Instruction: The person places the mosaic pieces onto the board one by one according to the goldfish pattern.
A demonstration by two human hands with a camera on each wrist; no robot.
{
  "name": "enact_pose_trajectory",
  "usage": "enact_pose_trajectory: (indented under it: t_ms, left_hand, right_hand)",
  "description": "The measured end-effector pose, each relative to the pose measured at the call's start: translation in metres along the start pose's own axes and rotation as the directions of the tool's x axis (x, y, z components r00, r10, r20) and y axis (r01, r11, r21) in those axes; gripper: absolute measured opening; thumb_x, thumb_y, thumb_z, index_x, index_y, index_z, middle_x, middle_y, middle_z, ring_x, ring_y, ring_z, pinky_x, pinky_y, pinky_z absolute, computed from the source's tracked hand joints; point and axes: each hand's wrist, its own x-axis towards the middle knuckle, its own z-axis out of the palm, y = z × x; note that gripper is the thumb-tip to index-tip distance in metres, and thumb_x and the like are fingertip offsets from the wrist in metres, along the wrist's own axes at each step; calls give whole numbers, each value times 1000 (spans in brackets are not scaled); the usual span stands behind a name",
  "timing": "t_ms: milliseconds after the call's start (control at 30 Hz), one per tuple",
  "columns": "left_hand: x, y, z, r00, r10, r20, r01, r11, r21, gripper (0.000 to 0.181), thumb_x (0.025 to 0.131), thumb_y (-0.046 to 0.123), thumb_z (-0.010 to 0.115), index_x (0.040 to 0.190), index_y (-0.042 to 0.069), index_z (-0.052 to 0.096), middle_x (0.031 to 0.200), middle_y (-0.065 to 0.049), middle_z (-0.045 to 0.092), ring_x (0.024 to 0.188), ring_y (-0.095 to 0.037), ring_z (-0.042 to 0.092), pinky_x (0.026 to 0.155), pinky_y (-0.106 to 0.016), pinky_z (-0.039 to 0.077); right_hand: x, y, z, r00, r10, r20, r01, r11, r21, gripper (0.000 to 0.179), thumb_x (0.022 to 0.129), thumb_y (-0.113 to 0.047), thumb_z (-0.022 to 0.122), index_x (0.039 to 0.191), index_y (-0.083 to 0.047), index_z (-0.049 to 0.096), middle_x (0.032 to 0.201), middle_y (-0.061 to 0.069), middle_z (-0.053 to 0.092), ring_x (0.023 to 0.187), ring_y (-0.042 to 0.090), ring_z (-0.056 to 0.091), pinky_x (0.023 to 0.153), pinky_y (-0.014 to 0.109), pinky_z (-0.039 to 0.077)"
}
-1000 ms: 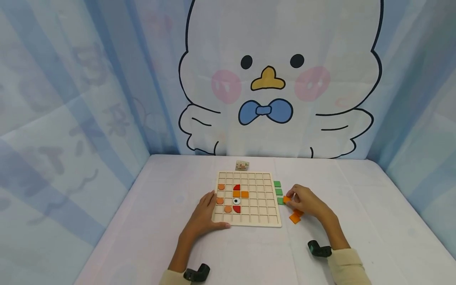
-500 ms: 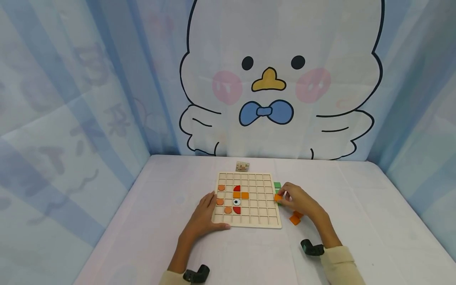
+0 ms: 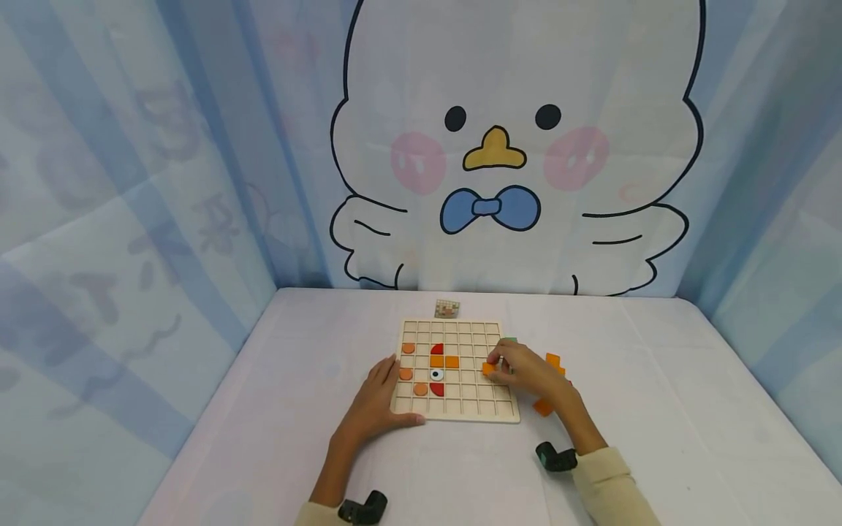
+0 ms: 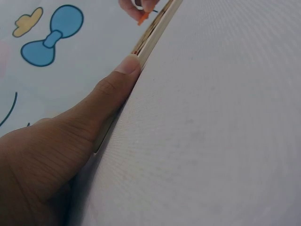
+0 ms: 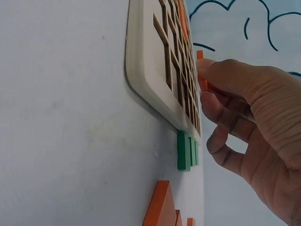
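Observation:
A pale wooden grid board (image 3: 470, 409) lies on the table. My left hand (image 3: 373, 398) rests at its near left corner, fingers along the left edge and a straight thumb on the front edge; the left wrist view shows that thumb (image 4: 106, 89) pressed to the rim. Over the board's right part, my right hand (image 3: 526, 371) pinches a thin orange square tile (image 3: 489, 369) between thumb and forefinger. The right wrist view has this tile (image 5: 201, 70) edge-on, above the grid. Orange squares (image 3: 444, 361), red quarter-circles (image 3: 437, 390), an eye disc (image 3: 437, 375) and peach discs (image 3: 420, 389) sit in cells.
Green tiles (image 5: 184, 151) lie along the board's right edge, mostly behind my right hand in the head view. Loose orange tiles (image 3: 543, 407) lie farther right, partly covered by the forearm. A small patterned card (image 3: 447, 309) lies behind the board.
My right hand has carried the orange tile leftward, from beside the green tiles to over the board's right part. The left hand and the board have stayed in place.

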Motion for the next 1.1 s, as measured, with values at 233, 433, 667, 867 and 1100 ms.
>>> enact_pose_trajectory:
  t_ms: [233,433,667,867,1100]
  left_hand:
    - [1,-1,1,1000,9,-7,-9,1000,1,121,67,72,74,155,6,23,162,-13,21,147,-30,23,116,-50,31]
    - [0,0,0,1000,0,-1,0,1000,9,122,67,73,74,156,6,22,162,-12,21,148,-29,23,117,-49,31]
    - [0,-2,0,1000,-15,11,15,1000,0,120,67,71,74,156,9,23,162,-11,20,148,-29,23,117,-50,31]
    - [1,-2,1,1000,-19,12,19,1000,0,120,67,73,72,156,10,23,163,-10,19,148,-29,22,117,-51,30]
    - [0,-1,1,1000,-19,9,19,1000,5,119,67,72,73,155,9,24,163,-11,20,148,-30,22,117,-52,30]
  right_hand:
    - [9,-8,6,1000,-17,23,17,1000,-22,22,88,-19,73,102,-4,67,93,2,58,74,9,49,64,19,47]
    - [17,-16,11,999,-6,41,7,1000,-25,20,88,-20,73,101,-6,68,93,1,60,77,10,52,67,18,49]
    - [24,-23,19,998,22,59,-19,998,-58,19,88,-21,73,102,-7,69,94,-1,59,75,8,50,67,19,48]
    - [28,-28,26,997,27,77,-19,995,-100,19,88,-21,73,101,-8,69,99,-1,60,77,8,50,70,21,49]
    - [29,-38,28,998,23,65,-16,994,-106,20,88,-21,74,102,-7,69,99,-2,60,77,8,50,71,22,50]
